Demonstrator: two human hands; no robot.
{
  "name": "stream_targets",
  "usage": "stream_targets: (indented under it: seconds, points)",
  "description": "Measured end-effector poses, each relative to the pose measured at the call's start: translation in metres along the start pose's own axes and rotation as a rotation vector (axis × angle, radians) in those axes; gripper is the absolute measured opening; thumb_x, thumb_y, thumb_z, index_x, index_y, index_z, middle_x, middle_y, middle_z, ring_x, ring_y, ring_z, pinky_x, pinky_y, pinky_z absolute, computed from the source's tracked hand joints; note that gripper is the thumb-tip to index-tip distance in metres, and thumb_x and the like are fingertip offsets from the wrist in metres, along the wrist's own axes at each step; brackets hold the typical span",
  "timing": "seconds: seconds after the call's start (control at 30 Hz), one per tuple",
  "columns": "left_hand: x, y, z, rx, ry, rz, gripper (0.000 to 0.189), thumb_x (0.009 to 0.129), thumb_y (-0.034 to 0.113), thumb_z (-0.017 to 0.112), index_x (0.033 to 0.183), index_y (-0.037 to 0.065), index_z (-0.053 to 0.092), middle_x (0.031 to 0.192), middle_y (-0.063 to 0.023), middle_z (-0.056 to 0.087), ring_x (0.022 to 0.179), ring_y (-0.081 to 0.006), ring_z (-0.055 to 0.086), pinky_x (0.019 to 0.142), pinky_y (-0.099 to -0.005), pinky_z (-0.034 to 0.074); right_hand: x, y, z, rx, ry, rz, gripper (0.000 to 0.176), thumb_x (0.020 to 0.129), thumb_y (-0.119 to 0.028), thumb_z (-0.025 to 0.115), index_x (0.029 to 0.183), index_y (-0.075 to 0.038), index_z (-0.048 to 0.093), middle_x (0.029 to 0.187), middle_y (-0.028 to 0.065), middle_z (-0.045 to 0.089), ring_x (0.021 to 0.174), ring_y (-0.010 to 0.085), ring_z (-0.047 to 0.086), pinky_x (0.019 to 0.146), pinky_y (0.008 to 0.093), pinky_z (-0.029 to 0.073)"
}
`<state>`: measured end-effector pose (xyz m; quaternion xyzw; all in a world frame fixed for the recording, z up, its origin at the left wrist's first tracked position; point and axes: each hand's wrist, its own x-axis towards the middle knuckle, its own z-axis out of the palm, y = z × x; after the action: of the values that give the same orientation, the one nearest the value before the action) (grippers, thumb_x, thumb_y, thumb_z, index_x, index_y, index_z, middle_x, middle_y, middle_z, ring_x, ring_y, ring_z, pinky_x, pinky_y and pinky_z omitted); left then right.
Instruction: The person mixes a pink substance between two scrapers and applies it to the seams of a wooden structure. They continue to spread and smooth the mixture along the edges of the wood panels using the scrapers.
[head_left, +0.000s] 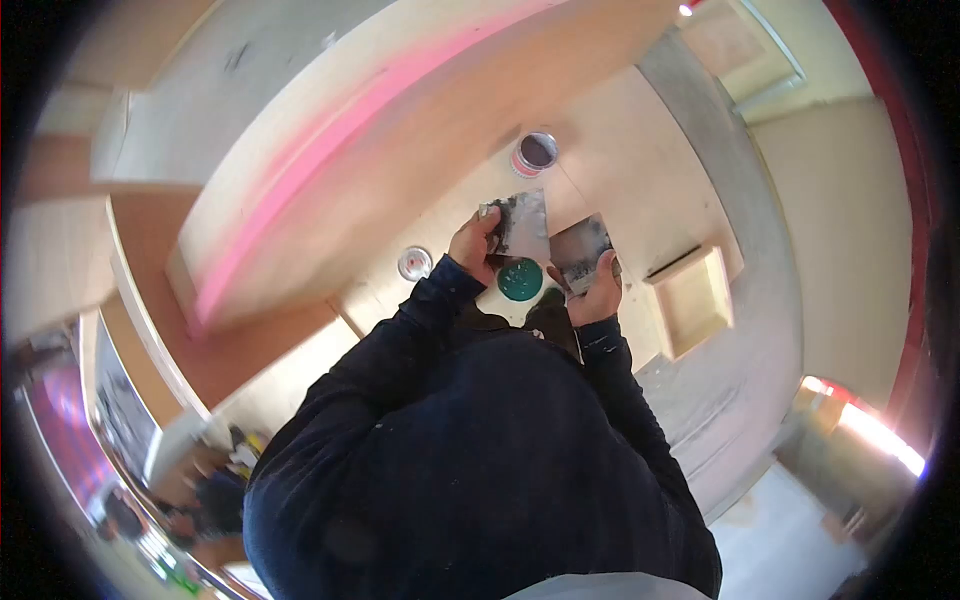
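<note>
My left hand (474,243) is closed round the edge of a flat rectangular plate (525,222) with pale grey and dark smears on it. Just to the right, my right hand (598,292) grips a second flat plate (583,250), darker and brownish grey. The inner edges of the two plates are close together. Below them, between my hands, is a round green lid or can top (520,280) with white specks. An open can (534,153) with dark contents and a red and white side stands beyond the plates.
A small round tin (414,264) sits left of my left hand. An open wooden box (691,303) lies to the right. A large curved wooden panel (400,120) with a pink stripe rises at the upper left. Wooden shelving (155,300) stands at the left.
</note>
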<state>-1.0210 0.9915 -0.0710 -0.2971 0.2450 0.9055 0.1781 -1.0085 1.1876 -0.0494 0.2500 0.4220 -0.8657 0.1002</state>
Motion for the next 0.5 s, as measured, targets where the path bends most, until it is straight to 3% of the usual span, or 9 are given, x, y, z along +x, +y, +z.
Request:
stream_targets:
  seconds: [0.1, 0.13, 0.3, 0.37, 0.43, 0.47, 0.5]
  points:
    - [0.013, -0.048, -0.002, 0.089, 0.119, 0.026, 0.021, 0.096, 0.018, 0.053, 0.114, 0.007, 0.055, 0.1, -0.0067, 0.065, 0.083, -0.0209, 0.067, 0.072, -0.0369, 0.057, 0.034, -0.003, -0.025, -0.092, -0.029, 0.027, 0.038, 0.096, -0.032, 0.056, 0.122, -0.004, 0.053, 0.113, 0.0099, 0.062, 0.097, 0.0282, 0.063, 0.078, 0.042, 0.055]
    - [0.02, -0.07, 0.001, 0.032, 0.133, 0.128, 0.019, 0.09, 0.011, 0.061, 0.107, 0.003, 0.06, 0.094, -0.0071, 0.066, 0.08, -0.0189, 0.066, 0.07, -0.0352, 0.057, 0.047, -0.001, -0.035, -0.117, -0.064, -0.021, 0.037, 0.097, -0.031, 0.055, 0.121, -0.003, 0.054, 0.112, 0.0095, 0.062, 0.096, 0.0256, 0.063, 0.08, 0.0406, 0.054]
    - [0.049, -0.15, 0.036, 0.126, 0.297, 0.381, 0.021, 0.086, 0.007, 0.066, 0.105, 0.0, 0.062, 0.089, -0.0062, 0.067, 0.076, -0.0149, 0.064, 0.067, -0.0305, 0.054, 0.096, -0.03, -0.106, -0.486, -0.28, -0.038, 0.036, 0.098, -0.028, 0.054, 0.118, 0.002, 0.058, 0.108, 0.0087, 0.063, 0.095, 0.0186, 0.061, 0.084, 0.0334, 0.051]
    - [0.042, -0.164, 0.051, 0.366, 0.407, 0.417, 0.024, 0.085, 0.009, 0.066, 0.106, -0.002, 0.063, 0.089, -0.0066, 0.067, 0.074, -0.0147, 0.064, 0.067, -0.031, 0.054, 0.127, -0.032, -0.155, -1.298, -0.504, -0.615, 0.04, 0.097, -0.03, 0.053, 0.123, 0.0, 0.054, 0.109, 0.0116, 0.063, 0.099, 0.0221, 0.062, 0.075, 0.037, 0.056]
    - [0.039, -0.178, 0.063, 0.277, 0.472, 0.516, 0.027, 0.084, 0.012, 0.067, 0.106, -0.004, 0.062, 0.086, -0.0073, 0.067, 0.071, -0.0149, 0.064, 0.065, -0.0313, 0.054, 0.139, -0.063, -0.152, -0.807, -0.485, -0.029, 0.044, 0.096, -0.034, 0.053, 0.128, -0.004, 0.05, 0.11, 0.0135, 0.063, 0.098, 0.0275, 0.064, 0.058, 0.041, 0.058]
    - [0.027, -0.172, 0.072, 0.376, 0.572, 0.409, 0.027, 0.084, 0.013, 0.066, 0.105, -0.004, 0.063, 0.084, -0.0083, 0.067, 0.07, -0.0156, 0.064, 0.064, -0.0312, 0.054, 0.138, -0.08, -0.144, -0.721, -0.441, 0.117, 0.045, 0.094, -0.035, 0.056, 0.127, -0.006, 0.051, 0.115, 0.0128, 0.061, 0.1, 0.0298, 0.063, 0.064, 0.0427, 0.057]
    - [0.02, -0.174, 0.078, 0.326, 0.619, 0.423, 0.027, 0.084, 0.012, 0.066, 0.105, -0.004, 0.062, 0.085, -0.0093, 0.068, 0.071, -0.0157, 0.065, 0.066, -0.031, 0.054, 0.139, -0.092, -0.138, -0.641, -0.387, 0.257, 0.045, 0.092, -0.036, 0.058, 0.127, -0.008, 0.052, 0.12, 0.0121, 0.06, 0.101, 0.0321, 0.062, 0.069, 0.0444, 0.056]
